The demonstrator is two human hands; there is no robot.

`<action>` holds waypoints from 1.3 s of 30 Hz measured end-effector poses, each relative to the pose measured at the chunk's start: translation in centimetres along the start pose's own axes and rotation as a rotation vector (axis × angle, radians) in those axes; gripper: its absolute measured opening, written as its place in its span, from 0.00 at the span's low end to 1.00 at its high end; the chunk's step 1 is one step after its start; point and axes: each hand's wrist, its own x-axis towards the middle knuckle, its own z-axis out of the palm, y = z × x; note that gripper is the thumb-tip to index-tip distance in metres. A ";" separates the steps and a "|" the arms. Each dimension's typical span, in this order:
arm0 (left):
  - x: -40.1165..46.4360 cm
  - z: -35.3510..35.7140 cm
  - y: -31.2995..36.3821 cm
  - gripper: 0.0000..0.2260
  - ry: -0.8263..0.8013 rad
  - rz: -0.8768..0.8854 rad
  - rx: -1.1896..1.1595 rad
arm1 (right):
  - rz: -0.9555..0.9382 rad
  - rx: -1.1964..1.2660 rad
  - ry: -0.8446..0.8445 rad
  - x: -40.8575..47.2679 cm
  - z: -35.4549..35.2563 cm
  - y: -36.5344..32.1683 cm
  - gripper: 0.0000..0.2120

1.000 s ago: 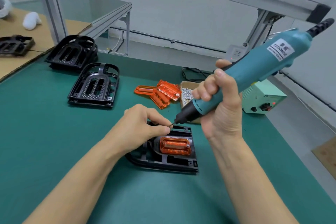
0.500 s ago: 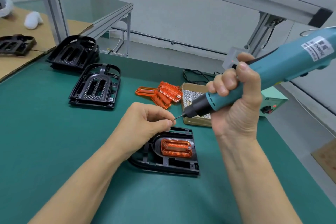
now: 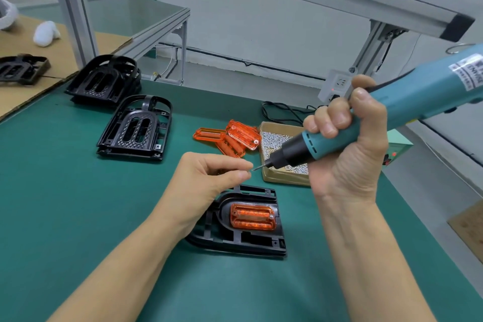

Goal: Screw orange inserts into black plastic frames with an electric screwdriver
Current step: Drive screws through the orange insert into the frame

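A black plastic frame lies on the green mat in front of me with an orange insert seated in it. My right hand grips a teal electric screwdriver, held above the frame and slanted down to the left. My left hand hovers over the frame's upper left corner, its thumb and forefinger pinching something small right at the bit's tip; I take it for a screw, but it is too small to make out.
Loose orange inserts lie beside a cardboard box of screws. Two stacks of black frames sit at the left. A power unit and cables stand at the right, an aluminium beam overhead.
The screwdriver has risen away from the frame and tilted flatter, its rear swinging right. My left hand lifted with it, fingertips staying at the bit's tip.
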 end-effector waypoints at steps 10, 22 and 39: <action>-0.2 0.0 0.3 0.14 -0.099 0.058 -0.027 | 0.011 0.018 -0.013 0.0 0.0 -0.1 0.05; -0.3 -0.1 0.4 0.11 -0.121 0.083 0.061 | 0.016 0.000 -0.023 -0.1 -0.1 -0.2 0.05; -0.5 0.1 0.5 0.08 -0.108 0.145 0.193 | 0.025 -0.026 -0.076 -0.1 -0.2 -0.1 0.05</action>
